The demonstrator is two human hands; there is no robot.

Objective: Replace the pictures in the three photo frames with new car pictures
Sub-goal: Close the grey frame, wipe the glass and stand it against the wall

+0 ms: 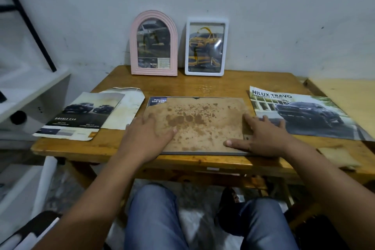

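The left hand (149, 135) lies flat, fingers spread, palm down on the near-left part of a stained brown backing board (199, 124); the right hand (261, 137) lies the same way at the board's right edge, thumb stretched along the near edge, fingers reaching past it toward the right; neither hand is closed round anything, both merely press. The board sits in a grey frame (205, 153) lying face down at the middle of the wooden table (113, 146); a blue corner of a car picture (159, 101) shows from under the board at the far left, so the picture seems already laid in and the board not yet seated square. To my judgement the board is thin, stiff and light, and will slide if pushed on one side only; any glazing beneath cannot be seen, so even pressure is wise; the frame is best taken by its two short sides. Left of it lies a worn "Double Cab" sheet (81, 116) over a stained sheet; right of it a "Hilux Travo" brochure (304, 114). Against the wall stand a pink arched frame (153, 43) and a white frame (206, 46), each holding a car picture.
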